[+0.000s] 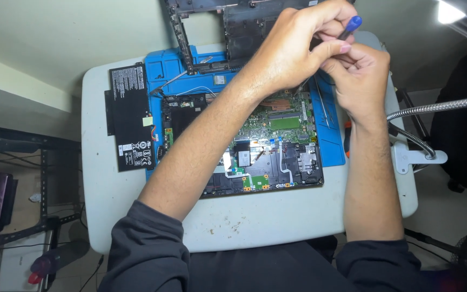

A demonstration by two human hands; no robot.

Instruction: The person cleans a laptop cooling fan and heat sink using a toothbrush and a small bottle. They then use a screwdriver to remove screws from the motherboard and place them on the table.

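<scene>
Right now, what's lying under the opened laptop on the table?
A blue work mat lies under the opened laptop, showing along its right and upper left edges. The white table carries both. The laptop and the left forearm cover the mat's middle.

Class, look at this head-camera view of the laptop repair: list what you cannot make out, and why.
- Screwdriver tip: head view, hidden behind the left hand and right hand.
- Bottom cover: cut off by the top edge.
- Motherboard centre-left: covered by the left forearm.
- Battery label: too small.
</scene>
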